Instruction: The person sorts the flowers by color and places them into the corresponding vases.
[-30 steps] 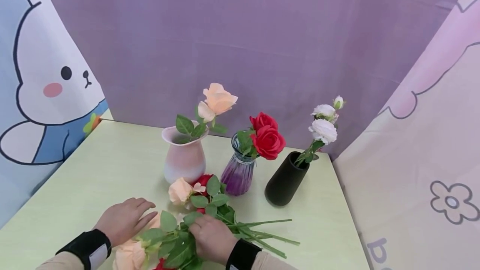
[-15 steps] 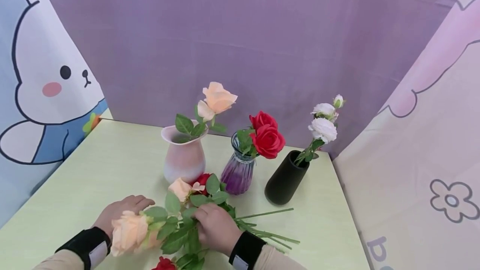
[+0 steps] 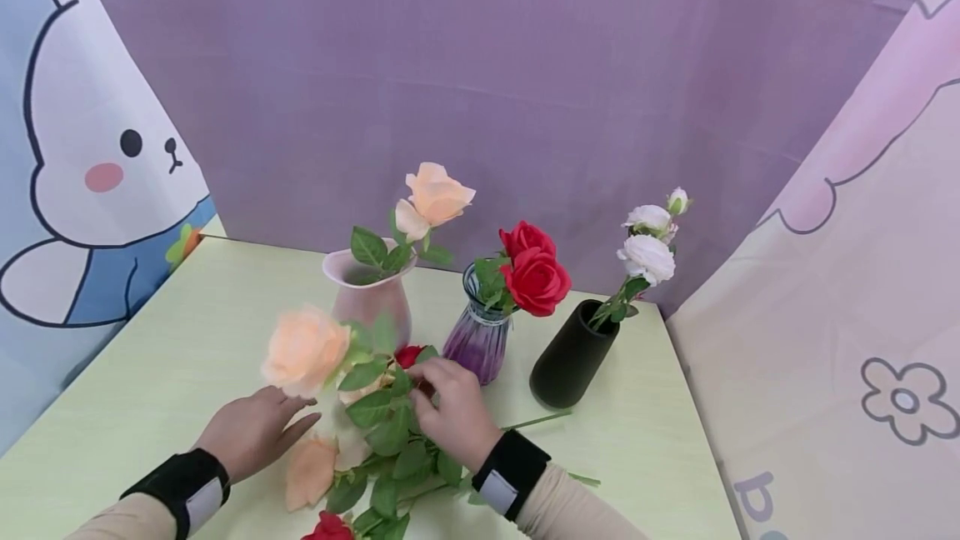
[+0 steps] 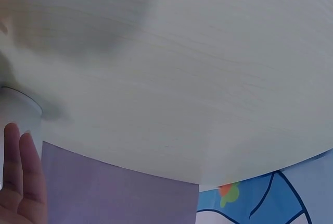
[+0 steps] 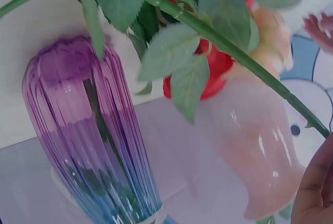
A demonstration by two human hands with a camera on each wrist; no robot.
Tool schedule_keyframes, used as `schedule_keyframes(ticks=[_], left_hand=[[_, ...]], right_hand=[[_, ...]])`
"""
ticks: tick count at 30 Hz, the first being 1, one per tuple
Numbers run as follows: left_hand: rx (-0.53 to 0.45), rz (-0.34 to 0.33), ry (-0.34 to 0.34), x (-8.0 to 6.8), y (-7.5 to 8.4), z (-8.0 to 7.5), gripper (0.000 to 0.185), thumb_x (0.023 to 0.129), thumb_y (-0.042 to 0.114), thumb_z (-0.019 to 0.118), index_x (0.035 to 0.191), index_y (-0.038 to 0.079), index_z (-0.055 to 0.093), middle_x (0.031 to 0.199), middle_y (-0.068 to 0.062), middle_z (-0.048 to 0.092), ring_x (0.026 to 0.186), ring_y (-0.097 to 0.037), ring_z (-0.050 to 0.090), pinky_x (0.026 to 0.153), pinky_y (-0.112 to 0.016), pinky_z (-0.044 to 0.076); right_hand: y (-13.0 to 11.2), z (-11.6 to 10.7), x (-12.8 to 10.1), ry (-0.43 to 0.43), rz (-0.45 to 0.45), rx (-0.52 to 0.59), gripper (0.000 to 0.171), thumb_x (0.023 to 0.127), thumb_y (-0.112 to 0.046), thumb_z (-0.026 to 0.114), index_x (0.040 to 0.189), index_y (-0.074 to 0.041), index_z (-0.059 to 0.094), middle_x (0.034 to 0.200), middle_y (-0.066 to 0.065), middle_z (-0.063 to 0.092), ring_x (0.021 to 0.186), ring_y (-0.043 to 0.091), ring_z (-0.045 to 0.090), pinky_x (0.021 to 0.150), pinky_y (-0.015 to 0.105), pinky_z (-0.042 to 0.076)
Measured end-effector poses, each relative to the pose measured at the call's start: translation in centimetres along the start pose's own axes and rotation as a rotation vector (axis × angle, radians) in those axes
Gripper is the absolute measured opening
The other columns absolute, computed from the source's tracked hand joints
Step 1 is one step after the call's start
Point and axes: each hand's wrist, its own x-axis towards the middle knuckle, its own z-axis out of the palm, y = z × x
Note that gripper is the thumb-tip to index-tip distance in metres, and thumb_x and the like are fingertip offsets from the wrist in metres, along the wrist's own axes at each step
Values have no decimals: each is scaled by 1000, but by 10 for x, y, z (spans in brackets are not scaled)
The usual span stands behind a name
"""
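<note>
My right hand (image 3: pixel 457 415) pinches the stem of a peach rose (image 3: pixel 303 348), lifted over the pile of flowers. The rose's blurred bloom points left, in front of the pink vase (image 3: pixel 371 302). In the right wrist view its thorny green stem (image 5: pixel 234 49) runs across to the right hand (image 5: pixel 315 187). Just below that bloom, my left hand (image 3: pixel 251 432) holds nothing, its fingers extended; the left wrist view catches only its straight fingers (image 4: pixel 31 182). Under the right hand lie more flowers, among them a peach rose (image 3: pixel 311 472) and a red rose (image 3: pixel 330 527).
Behind the pile stand the pink vase with one peach rose, a purple ribbed glass vase (image 3: pixel 476 348) with red roses (image 3: pixel 536 282), and a tilted-looking black vase (image 3: pixel 570 361) with white flowers (image 3: pixel 647 259). A purple cloth (image 3: pixel 525 90) backs the table (image 3: pixel 247 298).
My right hand has lifted the peach rose from the pile, its bloom rising up and slightly right past the left hand. The left hand has barely moved.
</note>
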Motion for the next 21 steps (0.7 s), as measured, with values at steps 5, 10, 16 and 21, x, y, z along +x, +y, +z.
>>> schedule_keyframes(ticks=[5,10,16,21], left_hand=[[57,-60,-124,7,31,-40,32,89,53,68,107,28,72,95,10,71,84,-15,67,66,-38,57],[79,-65,-151,15,56,-77,28,90,44,70,107,21,72,97,5,71,88,-17,68,71,-37,58],[88,-39,-142,21,50,-72,34,94,52,62,109,23,71,99,5,71,89,-17,68,72,-39,58],[112,-29,-142,29,44,-69,45,97,60,50,110,23,71,100,3,71,90,-19,67,73,-41,58]], right_hand=[[-6,-22,20,63,47,95,34,84,-13,76,113,-28,69,100,-11,68,84,5,64,68,23,54],[-17,-44,37,80,98,148,28,87,-15,76,111,-28,69,99,-9,68,83,4,64,65,24,53],[-29,-67,57,100,103,167,28,88,-15,75,112,-28,69,96,-6,69,78,4,63,63,22,52],[-34,-81,72,98,92,193,23,91,-24,73,113,-28,68,96,-9,68,77,6,64,62,23,52]])
